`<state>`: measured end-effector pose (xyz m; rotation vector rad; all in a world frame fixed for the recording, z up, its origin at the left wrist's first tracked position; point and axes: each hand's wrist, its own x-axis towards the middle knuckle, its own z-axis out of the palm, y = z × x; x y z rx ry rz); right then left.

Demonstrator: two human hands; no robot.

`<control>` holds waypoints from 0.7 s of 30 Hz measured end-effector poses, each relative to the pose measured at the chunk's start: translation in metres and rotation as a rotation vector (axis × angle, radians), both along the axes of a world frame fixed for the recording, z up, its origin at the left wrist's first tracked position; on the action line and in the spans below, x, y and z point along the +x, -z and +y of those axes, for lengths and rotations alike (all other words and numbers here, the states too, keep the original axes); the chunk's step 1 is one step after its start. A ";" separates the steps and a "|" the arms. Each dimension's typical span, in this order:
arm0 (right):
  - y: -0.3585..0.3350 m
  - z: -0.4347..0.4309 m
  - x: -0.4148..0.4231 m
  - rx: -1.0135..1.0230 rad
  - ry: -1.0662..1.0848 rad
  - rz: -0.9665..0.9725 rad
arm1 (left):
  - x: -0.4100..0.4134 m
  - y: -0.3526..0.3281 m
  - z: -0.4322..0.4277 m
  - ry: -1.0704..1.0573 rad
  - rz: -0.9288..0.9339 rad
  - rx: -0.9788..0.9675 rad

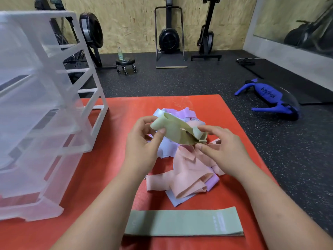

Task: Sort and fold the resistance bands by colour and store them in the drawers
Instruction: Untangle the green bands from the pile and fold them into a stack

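Note:
A light green resistance band (177,129) hangs twisted above a mixed pile of bands (187,170) in pink, lilac and pale blue. My left hand (144,141) pinches its left end between thumb and fingers. My right hand (221,147) pinches its right end. Near me, a darker green band (183,222) lies flat on the red mat (111,177). The clear plastic drawer unit (45,112) stands at the left on the mat, with several of its drawers pulled out.
Beyond the mat lies dark speckled gym flooring. A blue exercise device (270,98) lies at the right. A small wheeled stool (125,64) with a bottle, and upright rowing machines (169,38), stand by the far wall.

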<state>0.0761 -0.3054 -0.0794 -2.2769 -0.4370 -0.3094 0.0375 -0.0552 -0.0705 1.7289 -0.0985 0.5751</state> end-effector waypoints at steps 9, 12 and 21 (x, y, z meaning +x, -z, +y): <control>0.025 0.022 0.015 -0.280 0.186 -0.022 | -0.001 0.009 0.017 0.014 0.109 0.072; 0.027 0.021 0.018 -0.297 0.205 0.049 | -0.002 0.021 0.028 -0.047 0.139 0.488; 0.028 0.028 0.016 -0.380 0.198 0.122 | -0.007 0.036 0.036 0.052 0.316 1.127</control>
